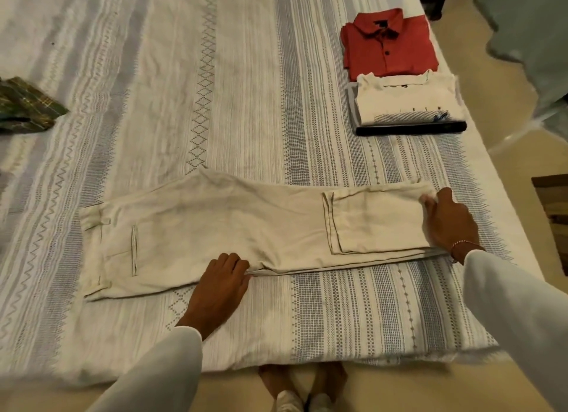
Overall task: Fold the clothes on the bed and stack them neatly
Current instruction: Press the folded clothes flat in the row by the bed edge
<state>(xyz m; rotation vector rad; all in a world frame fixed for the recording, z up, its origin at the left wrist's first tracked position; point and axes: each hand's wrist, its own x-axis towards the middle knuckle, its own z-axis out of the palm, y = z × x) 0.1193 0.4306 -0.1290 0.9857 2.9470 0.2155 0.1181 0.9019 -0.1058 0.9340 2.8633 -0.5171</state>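
Left hand (219, 284) is sitting at the near edge of the cream trousers (233, 227), fingers curled, pinching the layered hem edge. Right hand (445, 224) is gripping the folded leg end. Soft woven cotton, lying flat across the patterned bedspread (246, 89).

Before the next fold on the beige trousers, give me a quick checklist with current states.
1. Trousers flat on the bed: ok.
2. Leg end folded back over the legs: ok, edges roughly even.
3. Right hand holds the fold: ok.
4. Left hand on the near edge: ok; grip cannot tell.
5. Space beside the white T-shirt stack and red polo: ok.
6. Plaid garment folded: not ok.
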